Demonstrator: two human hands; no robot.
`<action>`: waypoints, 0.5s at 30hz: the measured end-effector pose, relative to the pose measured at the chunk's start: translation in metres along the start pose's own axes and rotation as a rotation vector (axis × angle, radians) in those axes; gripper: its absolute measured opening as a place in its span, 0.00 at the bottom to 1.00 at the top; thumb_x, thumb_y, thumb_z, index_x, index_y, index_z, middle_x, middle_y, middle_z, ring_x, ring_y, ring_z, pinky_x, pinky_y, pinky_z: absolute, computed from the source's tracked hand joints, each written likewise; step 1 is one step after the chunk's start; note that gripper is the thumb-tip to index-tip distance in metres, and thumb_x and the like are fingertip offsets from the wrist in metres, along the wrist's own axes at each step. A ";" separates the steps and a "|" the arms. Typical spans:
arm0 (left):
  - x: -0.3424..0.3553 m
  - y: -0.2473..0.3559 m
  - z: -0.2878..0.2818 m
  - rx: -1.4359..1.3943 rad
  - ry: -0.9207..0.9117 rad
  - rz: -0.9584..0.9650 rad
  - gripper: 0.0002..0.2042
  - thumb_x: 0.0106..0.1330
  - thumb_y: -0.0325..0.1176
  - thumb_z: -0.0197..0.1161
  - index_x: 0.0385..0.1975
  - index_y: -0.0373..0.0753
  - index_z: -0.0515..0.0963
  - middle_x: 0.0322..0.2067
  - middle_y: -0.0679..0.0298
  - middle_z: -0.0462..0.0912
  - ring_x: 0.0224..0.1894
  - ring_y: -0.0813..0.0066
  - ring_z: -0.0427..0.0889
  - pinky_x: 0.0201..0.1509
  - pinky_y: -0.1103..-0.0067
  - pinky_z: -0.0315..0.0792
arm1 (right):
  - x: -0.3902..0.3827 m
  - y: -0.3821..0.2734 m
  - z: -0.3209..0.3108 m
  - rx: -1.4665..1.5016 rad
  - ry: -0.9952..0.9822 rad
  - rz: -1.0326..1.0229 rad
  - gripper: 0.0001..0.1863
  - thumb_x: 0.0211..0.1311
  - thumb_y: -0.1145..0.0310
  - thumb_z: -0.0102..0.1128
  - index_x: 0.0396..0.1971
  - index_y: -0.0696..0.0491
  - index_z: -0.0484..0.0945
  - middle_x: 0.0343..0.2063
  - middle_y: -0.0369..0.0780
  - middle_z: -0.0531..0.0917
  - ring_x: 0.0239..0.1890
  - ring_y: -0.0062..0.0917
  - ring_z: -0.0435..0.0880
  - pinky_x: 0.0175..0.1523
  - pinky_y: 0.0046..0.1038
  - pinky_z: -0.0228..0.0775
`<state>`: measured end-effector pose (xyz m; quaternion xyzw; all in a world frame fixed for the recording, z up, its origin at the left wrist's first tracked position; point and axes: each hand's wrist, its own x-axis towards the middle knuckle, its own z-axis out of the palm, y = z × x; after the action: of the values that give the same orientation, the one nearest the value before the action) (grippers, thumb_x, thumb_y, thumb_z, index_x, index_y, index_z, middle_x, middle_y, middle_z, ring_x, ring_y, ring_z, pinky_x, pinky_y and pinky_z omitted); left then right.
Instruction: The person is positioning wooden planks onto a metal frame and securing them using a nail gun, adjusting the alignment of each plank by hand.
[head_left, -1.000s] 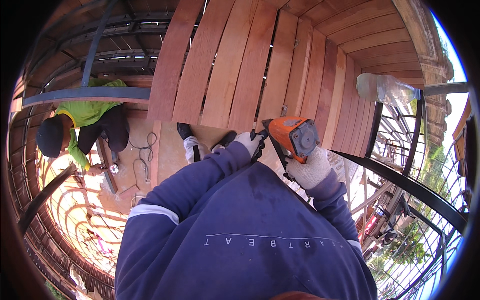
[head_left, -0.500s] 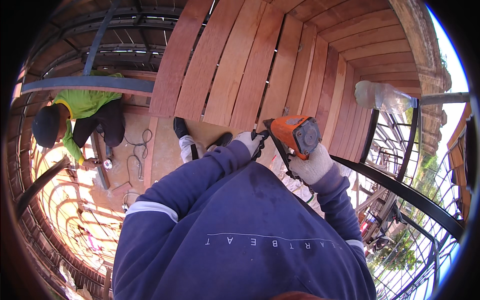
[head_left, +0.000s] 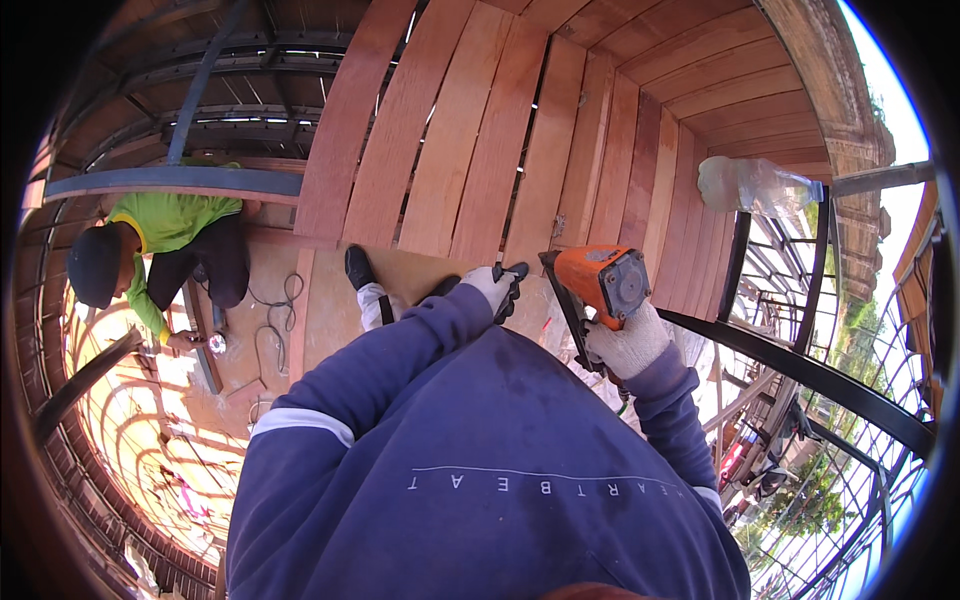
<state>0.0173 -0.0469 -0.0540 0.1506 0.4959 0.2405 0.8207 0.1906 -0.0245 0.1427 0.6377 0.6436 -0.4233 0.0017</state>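
Observation:
My right hand, in a pale work glove, is closed round the grip of an orange and black nail gun. The nail gun's nose sits beside the near ends of the reddish wooden boards; whether it touches them I cannot tell. To its left my left hand, gloved in pale and black, is curled just below the board ends. Something dark shows at its fingers, but I cannot make out whether that is a held thing or part of the glove.
At the left a person in a green top crouches behind a grey metal beam. A cable lies on the floor. A clear plastic bottle is at the right, above a black metal rail.
The nail gun has shifted slightly right and toward me. The gap between it and my left hand has widened a little. The whole view has also shifted slightly.

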 end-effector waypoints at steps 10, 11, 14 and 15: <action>0.007 -0.012 -0.003 -0.090 -0.020 0.002 0.14 0.76 0.36 0.51 0.30 0.35 0.77 0.22 0.64 0.77 0.19 0.75 0.76 0.21 0.76 0.70 | 0.005 0.013 -0.003 -0.026 0.027 0.049 0.15 0.53 0.67 0.62 0.38 0.61 0.79 0.21 0.44 0.83 0.27 0.32 0.86 0.35 0.33 0.76; 0.007 -0.011 -0.003 -0.059 -0.010 0.004 0.14 0.76 0.36 0.51 0.30 0.35 0.77 0.22 0.64 0.77 0.19 0.75 0.76 0.21 0.76 0.70 | 0.006 0.013 -0.003 -0.037 0.019 0.052 0.15 0.53 0.67 0.62 0.38 0.61 0.79 0.21 0.44 0.83 0.27 0.32 0.85 0.35 0.32 0.76; 0.007 -0.012 0.001 -0.072 0.041 0.040 0.16 0.75 0.40 0.55 0.25 0.38 0.75 0.17 0.66 0.74 0.16 0.76 0.73 0.18 0.76 0.65 | 0.008 0.004 -0.006 0.039 -0.016 0.096 0.15 0.53 0.68 0.63 0.38 0.61 0.78 0.21 0.44 0.83 0.26 0.31 0.85 0.34 0.32 0.76; 0.007 -0.013 0.002 -0.094 0.062 0.057 0.18 0.74 0.42 0.57 0.22 0.40 0.74 0.14 0.67 0.72 0.14 0.76 0.71 0.17 0.76 0.63 | 0.008 0.001 -0.007 0.083 -0.029 0.117 0.15 0.53 0.68 0.63 0.38 0.61 0.78 0.21 0.44 0.83 0.26 0.31 0.85 0.34 0.31 0.76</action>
<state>0.0254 -0.0542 -0.0647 0.1186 0.5048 0.2915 0.8038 0.1934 -0.0140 0.1426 0.6676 0.5870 -0.4580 0.0093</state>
